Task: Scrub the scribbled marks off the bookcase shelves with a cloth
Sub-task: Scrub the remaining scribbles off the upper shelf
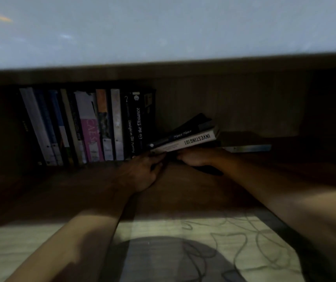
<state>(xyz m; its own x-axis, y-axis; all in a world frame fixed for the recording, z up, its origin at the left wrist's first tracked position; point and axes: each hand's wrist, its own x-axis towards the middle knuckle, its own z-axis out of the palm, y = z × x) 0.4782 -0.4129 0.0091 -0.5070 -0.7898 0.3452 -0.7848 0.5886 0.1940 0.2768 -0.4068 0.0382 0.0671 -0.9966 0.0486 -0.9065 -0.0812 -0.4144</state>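
Nearest the lens: scribbled marks (244, 233) — thin, looping grey lines on the lit front strip of the shelf (30, 241), between the two bare forearms and further to the right.

Left hand (142, 174): deep in the dark part, fingers stretched forward and fairly straight, tips touching the lower end of the leaning books. Not pinching anything, as far as can be seen.

Right hand (195, 158): just beside the left, fingers curled under the edge of the white book (195, 139), leaning with a black book (183, 133) on top of it. Impossible to tell whether gripping that book or only propping it.

Just under the right hand, a dark shape (207, 170) on the shelf. Possibly the cloth, but too dim to say. No cloth plainly visible anywhere.

Probably soft, light and limp, such a cloth; best bunched into a firm pad and pressed down with the fingertips, since loose folds likely slide over the lines without lifting them.

Further out: row of upright books (81, 127) to the left, flat book (248, 148) to the right.

Marks untouched and well apart from both hands — likely clearing books first.
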